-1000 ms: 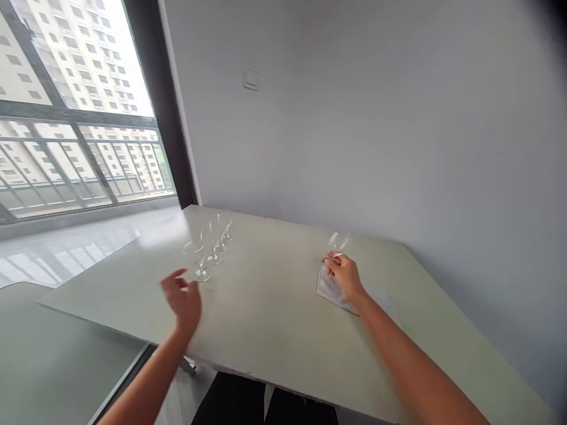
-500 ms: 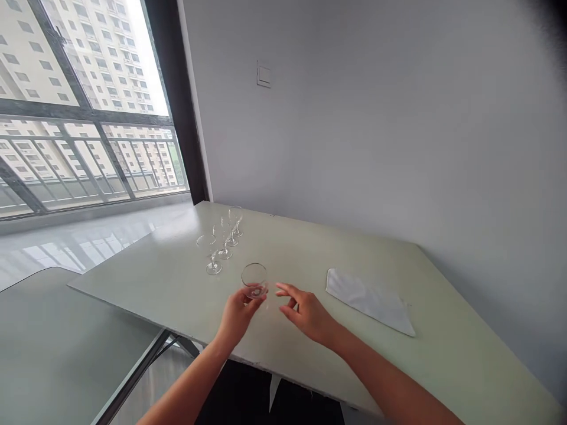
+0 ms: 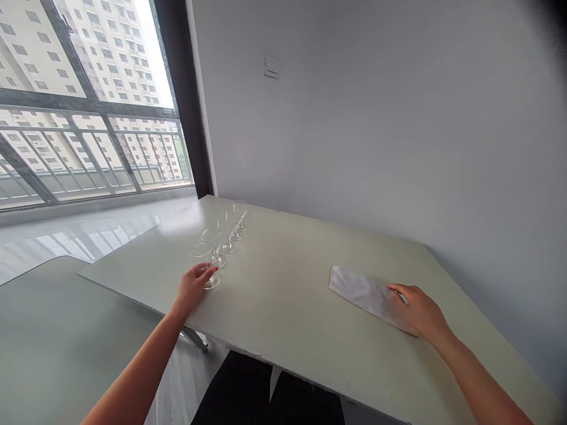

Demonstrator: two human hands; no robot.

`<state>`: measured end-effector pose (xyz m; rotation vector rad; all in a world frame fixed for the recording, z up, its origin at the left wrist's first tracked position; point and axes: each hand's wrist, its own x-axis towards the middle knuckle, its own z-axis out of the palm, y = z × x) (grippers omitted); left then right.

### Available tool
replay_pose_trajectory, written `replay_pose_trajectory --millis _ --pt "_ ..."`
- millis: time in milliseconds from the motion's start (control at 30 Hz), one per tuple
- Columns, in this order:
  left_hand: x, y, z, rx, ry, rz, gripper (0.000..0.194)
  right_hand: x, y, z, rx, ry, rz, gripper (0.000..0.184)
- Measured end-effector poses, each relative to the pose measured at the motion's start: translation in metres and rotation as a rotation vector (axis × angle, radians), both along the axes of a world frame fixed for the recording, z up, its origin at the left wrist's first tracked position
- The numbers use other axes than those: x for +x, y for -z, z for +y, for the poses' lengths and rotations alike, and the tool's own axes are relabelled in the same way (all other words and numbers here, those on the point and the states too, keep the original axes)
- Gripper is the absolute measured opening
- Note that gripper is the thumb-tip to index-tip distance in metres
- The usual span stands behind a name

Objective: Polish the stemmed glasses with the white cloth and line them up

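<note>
Tabletop [image 3: 283, 295]: left hand [image 3: 192, 289] on wineglass [image 3: 204, 258], right [image 3: 420, 313] on cloth [image 3: 363, 293].

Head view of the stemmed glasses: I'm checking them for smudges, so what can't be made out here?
- Head view: the left hand hides part of the nearest stemmed glass, so its grip can't be told.
- Head view: the right hand covers the right end of the white cloth.
- Head view: the clear glasses further back overlap and are too faint to count surely; smudges are too small to see.

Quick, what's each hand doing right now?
Left hand: closed around the nearest wine glass.
Right hand: open, resting on the white cloth.
</note>
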<state>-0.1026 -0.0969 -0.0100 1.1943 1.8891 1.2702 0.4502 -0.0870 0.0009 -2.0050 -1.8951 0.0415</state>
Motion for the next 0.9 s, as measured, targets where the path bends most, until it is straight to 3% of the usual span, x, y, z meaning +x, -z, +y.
replay_pose_trajectory --millis 100,233,300,433,500,700,800,900 --pt "-0.001 0.001 0.003 -0.023 -0.011 0.035 0.054 0.018 0.018 -0.002 -0.006 -0.139 -0.033 0.037" --pt "-0.005 0.001 0.001 0.021 0.001 0.016 0.055 0.022 0.036 -0.006 -0.117 -0.25 -0.017 0.039" --pt "-0.007 0.002 -0.005 0.064 -0.081 0.047 0.061 0.016 0.039 -0.011 -0.145 -0.252 -0.024 0.04" --pt "0.001 0.003 -0.028 0.1 -0.392 0.199 0.056 -0.015 0.033 -0.03 -0.162 -0.276 -0.047 0.04" --pt "0.015 0.001 -0.042 0.157 -0.408 0.221 0.053 -0.038 0.024 -0.041 -0.176 -0.363 -0.037 0.039" --pt "0.079 0.009 -0.071 0.251 -0.142 0.177 0.05 -0.105 0.01 -0.047 -0.173 -0.638 -0.052 0.046" --pt "0.102 0.023 -0.076 0.273 0.025 0.168 0.05 -0.12 0.018 -0.027 -0.246 -0.75 0.095 0.055" --pt "0.116 0.032 -0.079 0.192 0.068 0.258 0.048 -0.129 0.026 0.005 -0.204 -0.693 0.344 0.054"
